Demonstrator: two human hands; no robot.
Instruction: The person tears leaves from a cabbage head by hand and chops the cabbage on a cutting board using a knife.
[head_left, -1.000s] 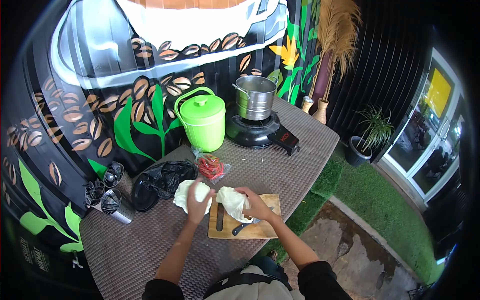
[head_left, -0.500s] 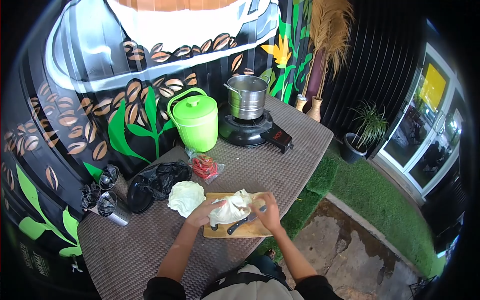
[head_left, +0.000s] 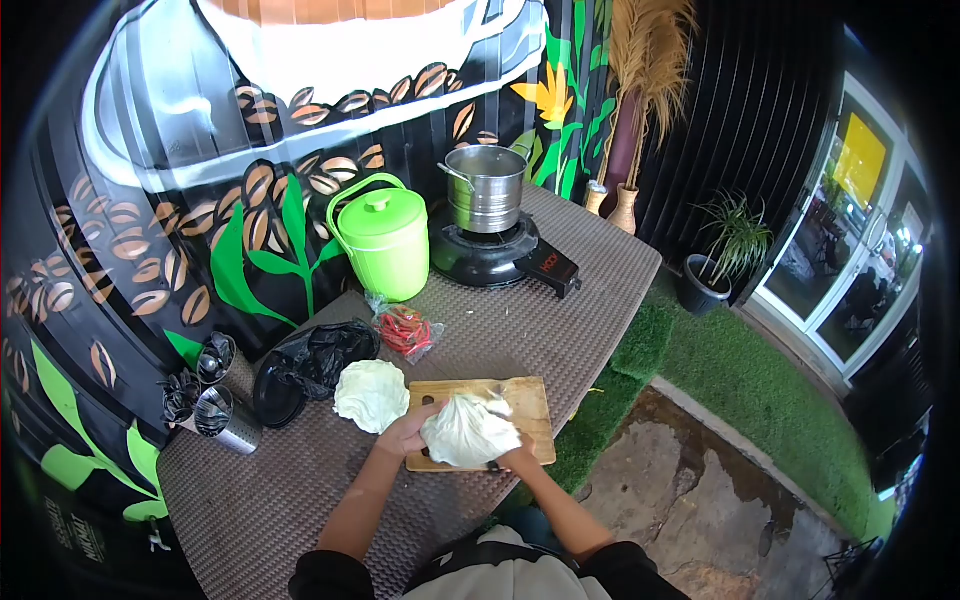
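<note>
Over the wooden cutting board (head_left: 535, 410) is a pale cabbage leaf (head_left: 468, 432), its veined side facing up. My left hand (head_left: 408, 428) grips its left edge. At its lower right edge, my right hand (head_left: 518, 458) holds it, with the fingers partly hidden. Most of the knife on the board is covered by the leaf; only a bit of dark handle shows under its lower edge. Left of the board, another cabbage leaf (head_left: 371, 396) lies on the table.
A bag of red chillies (head_left: 405, 331), a black plastic bag (head_left: 335, 352) and a green lidded bucket (head_left: 385, 245) stand farther back. A steel pot (head_left: 485, 190) sits on a black stove (head_left: 480, 255). Cutlery holders (head_left: 235, 428) are at the left.
One leaf has gone from my left hand to the table. Both hands now hold the other leaf, turned and lowered over the board, covering the knife. The view has shifted slightly.
</note>
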